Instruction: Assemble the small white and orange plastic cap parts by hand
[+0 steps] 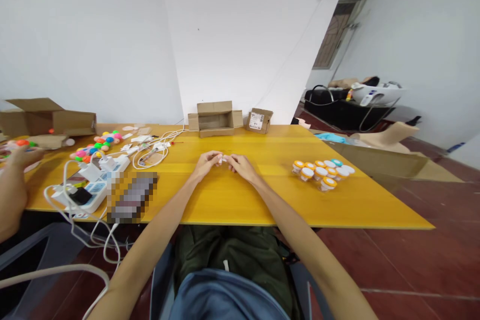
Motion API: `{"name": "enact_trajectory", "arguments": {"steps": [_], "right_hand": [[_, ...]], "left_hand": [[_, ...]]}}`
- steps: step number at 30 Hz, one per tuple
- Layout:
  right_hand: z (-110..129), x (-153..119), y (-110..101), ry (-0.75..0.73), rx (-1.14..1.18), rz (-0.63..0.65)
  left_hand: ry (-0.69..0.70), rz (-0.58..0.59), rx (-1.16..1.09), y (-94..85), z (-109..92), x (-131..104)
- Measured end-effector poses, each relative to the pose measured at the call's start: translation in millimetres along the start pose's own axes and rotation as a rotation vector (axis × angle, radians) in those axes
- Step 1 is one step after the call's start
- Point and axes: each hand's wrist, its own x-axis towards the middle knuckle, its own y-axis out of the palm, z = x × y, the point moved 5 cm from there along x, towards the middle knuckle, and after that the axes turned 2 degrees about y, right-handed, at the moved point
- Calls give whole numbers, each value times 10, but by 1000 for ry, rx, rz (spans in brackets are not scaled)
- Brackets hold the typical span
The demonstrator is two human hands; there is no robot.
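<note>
Over the middle of the yellow table (225, 210), my left hand (206, 164) and my right hand (240, 165) meet with fingers pinched together. Between the fingertips is a small white piece (223, 158), too small and blurred to name. Both hands grip it from opposite sides. To the right of my hands stands a cluster of small clear containers with white, orange-rimmed lids (321, 172); one has a teal rim (336, 162). An open cardboard box (215, 132) is at the back, beyond my hands.
At the left are a power strip (98, 190) with chargers and white cables, a pixelated phone (135, 197) and colourful balls (99, 145). Another person's hand (13, 175) reaches in there. A small labelled carton (259, 121) stands at the back. The table's right edge borders a flattened carton (393, 162).
</note>
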Motion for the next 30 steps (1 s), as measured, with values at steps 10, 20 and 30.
{"name": "enact_trajectory", "arguments": {"steps": [10, 20, 30], "right_hand": [[129, -73, -50, -295, -200, -124], [168, -89, -53, -277, -271, -129], [75, -6, -58, -151, -97, -119]], "left_hand": [[-70, -9, 62, 29, -11, -18], [-87, -29, 81, 42, -33, -23], [-87, 27, -8, 55, -49, -22]]}}
